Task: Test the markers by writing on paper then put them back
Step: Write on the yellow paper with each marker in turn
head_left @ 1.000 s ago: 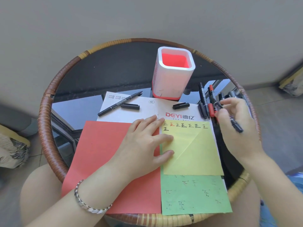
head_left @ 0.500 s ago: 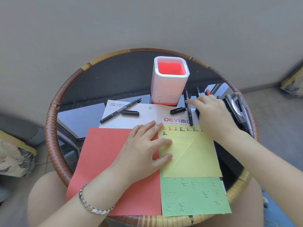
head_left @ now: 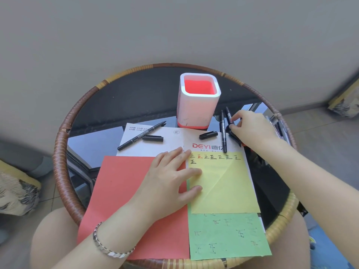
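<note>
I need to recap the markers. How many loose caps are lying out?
2. The left cap lies beside the far-left marker; the right cap lies just before the pen holder. The right hand may hide more.

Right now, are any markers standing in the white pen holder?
No, the pen holder shows only its red inside, and the markers lie flat on the table beside it.

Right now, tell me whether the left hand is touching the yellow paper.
Touching. Head view: fingers of the left hand lie flat on the yellow paper, no gap.
</note>
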